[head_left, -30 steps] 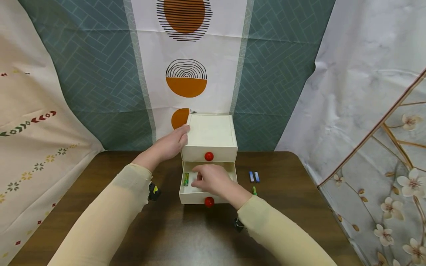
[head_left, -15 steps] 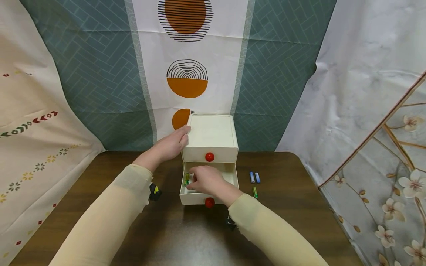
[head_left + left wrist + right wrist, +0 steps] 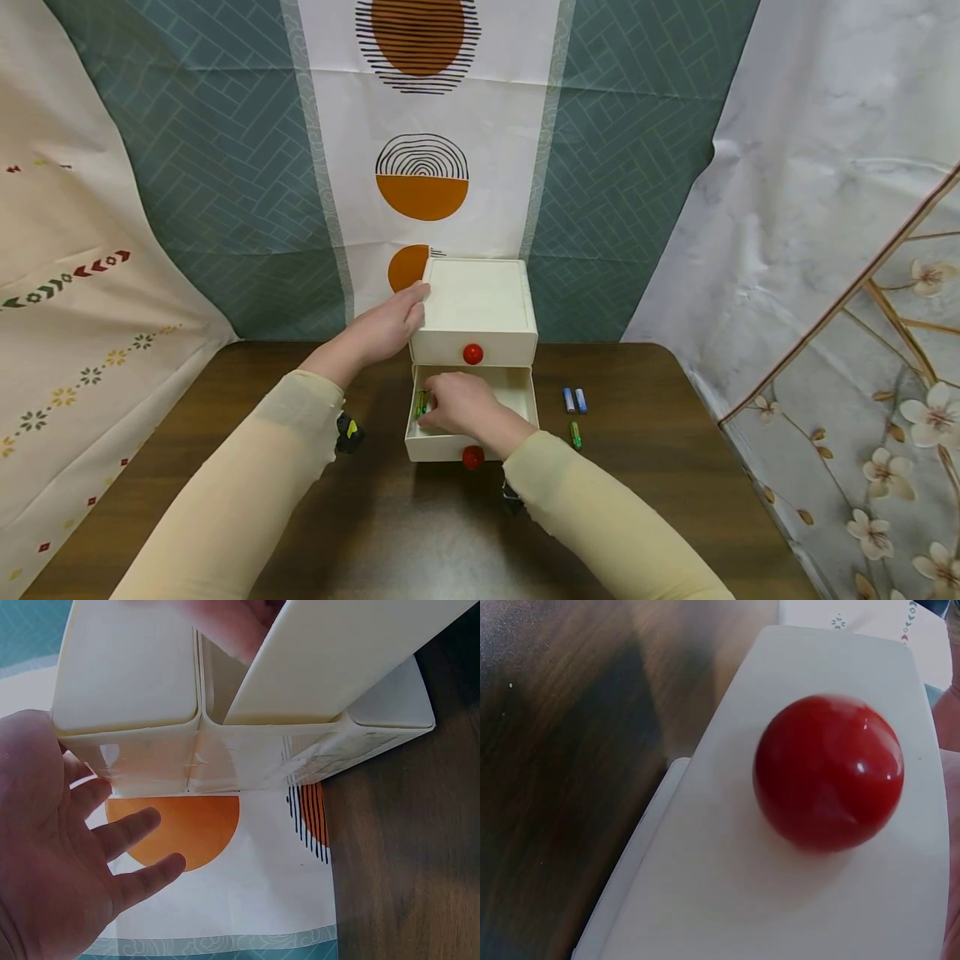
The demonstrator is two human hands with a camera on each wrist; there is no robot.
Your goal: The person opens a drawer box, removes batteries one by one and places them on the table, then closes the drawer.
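A white two-drawer box (image 3: 480, 296) stands on the table. Its lower drawer (image 3: 441, 450) is pulled out and has a red knob (image 3: 829, 776). My left hand (image 3: 382, 327) rests against the box's upper left side; the left wrist view shows its fingers (image 3: 135, 832) spread and loosely extended. My right hand (image 3: 468, 406) reaches into the lower drawer with bent fingers. Its thumb and forefinger are at the ends of a green battery (image 3: 420, 405) at the drawer's left side. The other right fingers are hidden in the head view, and the drawer front fills the right wrist view.
Two blue batteries (image 3: 575, 401) and a green battery (image 3: 575, 435) lie on the brown table (image 3: 637, 467) right of the box. The upper drawer, with a red knob (image 3: 472, 354), is closed. Patterned cloths (image 3: 630, 167) hang behind and at both sides.
My right hand has moved left inside the drawer, up to the green battery there, its thumb and forefinger now at it. The left hand keeps its place on the box.
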